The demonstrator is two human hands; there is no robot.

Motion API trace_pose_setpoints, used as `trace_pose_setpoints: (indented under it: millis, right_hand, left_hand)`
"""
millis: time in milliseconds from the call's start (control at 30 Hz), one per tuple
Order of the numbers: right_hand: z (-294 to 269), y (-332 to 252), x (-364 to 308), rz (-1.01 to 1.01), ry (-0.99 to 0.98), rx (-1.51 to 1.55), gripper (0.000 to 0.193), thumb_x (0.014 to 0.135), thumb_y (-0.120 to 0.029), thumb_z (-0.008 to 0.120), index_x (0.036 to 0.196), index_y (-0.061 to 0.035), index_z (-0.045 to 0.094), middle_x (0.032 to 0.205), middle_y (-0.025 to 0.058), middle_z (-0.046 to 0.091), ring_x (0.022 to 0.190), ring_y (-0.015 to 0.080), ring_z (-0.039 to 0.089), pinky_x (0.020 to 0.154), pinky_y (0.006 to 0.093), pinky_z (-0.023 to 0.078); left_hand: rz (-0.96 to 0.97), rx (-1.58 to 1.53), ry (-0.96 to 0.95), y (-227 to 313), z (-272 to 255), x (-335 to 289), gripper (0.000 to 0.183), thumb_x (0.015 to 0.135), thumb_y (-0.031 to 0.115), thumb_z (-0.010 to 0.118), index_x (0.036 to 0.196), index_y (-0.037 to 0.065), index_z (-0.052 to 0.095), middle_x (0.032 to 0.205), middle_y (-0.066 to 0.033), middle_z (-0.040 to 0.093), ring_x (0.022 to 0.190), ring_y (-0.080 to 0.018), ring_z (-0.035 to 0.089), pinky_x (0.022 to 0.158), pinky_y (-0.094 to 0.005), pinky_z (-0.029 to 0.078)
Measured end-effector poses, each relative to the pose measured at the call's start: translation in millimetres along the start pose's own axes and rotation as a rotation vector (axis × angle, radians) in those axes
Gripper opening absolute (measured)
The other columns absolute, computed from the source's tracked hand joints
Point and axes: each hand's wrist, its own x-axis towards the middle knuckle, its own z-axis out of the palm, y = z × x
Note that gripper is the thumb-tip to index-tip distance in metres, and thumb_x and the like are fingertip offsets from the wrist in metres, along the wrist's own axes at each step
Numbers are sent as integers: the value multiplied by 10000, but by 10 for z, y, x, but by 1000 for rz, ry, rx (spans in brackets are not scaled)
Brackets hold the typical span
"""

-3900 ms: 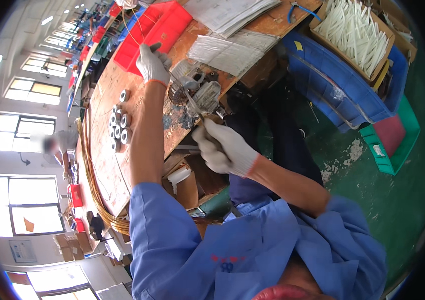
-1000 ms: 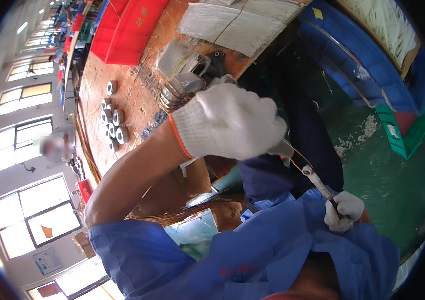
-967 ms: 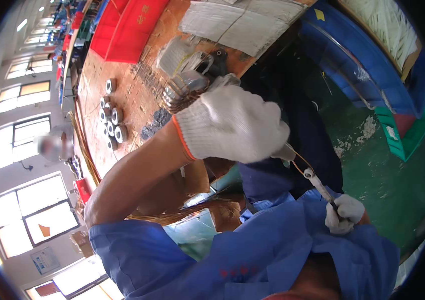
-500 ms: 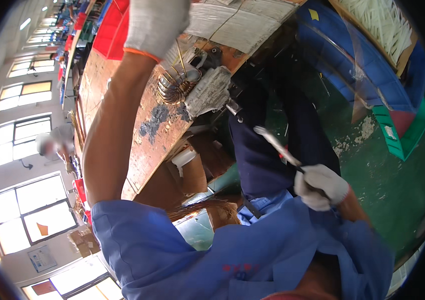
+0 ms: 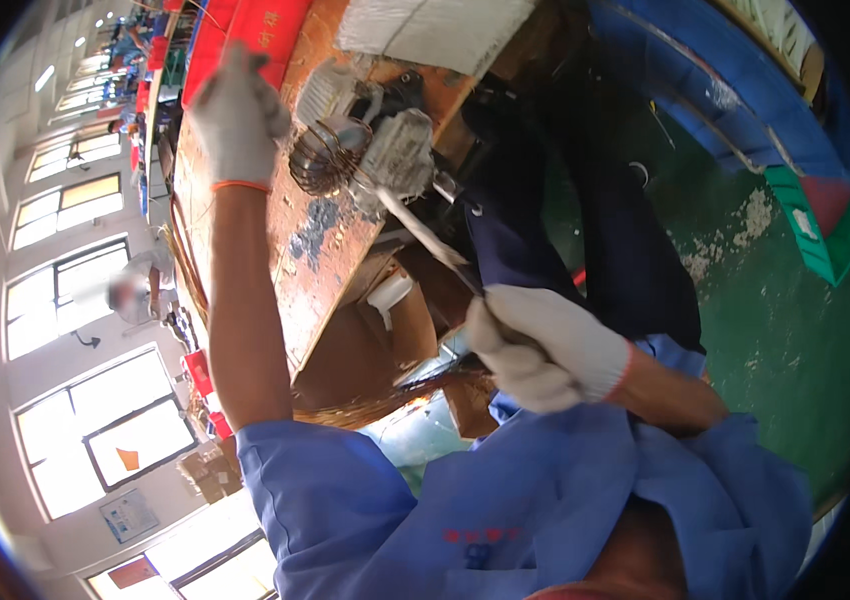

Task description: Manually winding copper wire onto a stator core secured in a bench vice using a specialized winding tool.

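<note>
My left hand (image 5: pixel 238 120), in a white glove with an orange cuff, is raised over the bench by the red bin. Its fingers are curled, and what they hold, if anything, cannot be made out. Just right of it sits a ring-shaped coil (image 5: pixel 323 160) wound with copper-coloured wire, against a fixture padded with a greyish block (image 5: pixel 400 155). My gloved right hand (image 5: pixel 545 350) is closed round the dark handle of a long slim tool (image 5: pixel 427 233) with a pale end. The tool's tip reaches the lower side of the coil and block; blur hides whether it touches.
The worn wooden bench (image 5: pixel 320 290) carries a red bin (image 5: pixel 270 40) and a white sheet (image 5: pixel 425 30). Under it stands a cardboard box (image 5: pixel 410 320) beside copper wires (image 5: pixel 375 408). Blue bins (image 5: pixel 695 90) and a green crate (image 5: pixel 825 235) stand at right. A person (image 5: pixel 135 287) is far left.
My right hand has swung up and left, bringing the tool from over my lap to the coil. My left hand has moved left and down, away from above the coil. The view has shifted slightly.
</note>
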Motion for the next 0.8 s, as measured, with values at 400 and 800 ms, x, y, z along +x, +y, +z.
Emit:
trace_pose_setpoints:
  millis: [400, 800]
  right_hand:
    - [-1055, 297, -1601, -6, 405, -121, 449, 1111, -436, 518, 959, -29, 633, 570, -2, 438, 409, 70, 383, 353, 247, 296]
    - [341, -211, 926, -108, -154, 286, 481, 1154, -471, 359, 857, -141, 544, 557, -38, 381, 334, 102, 307, 303, 286, 235]
  left_hand:
    - [1424, 862, -761, 356, 1138, -680, 113, 835, 167, 740, 888, 98, 668, 773, -40, 584, 616, -184, 582, 514, -303, 483]
    - [-156, 63, 200, -515, 214, 373, 485, 1020, 381, 513, 1030, -72, 687, 744, -132, 651, 654, -218, 635, 581, -378, 496]
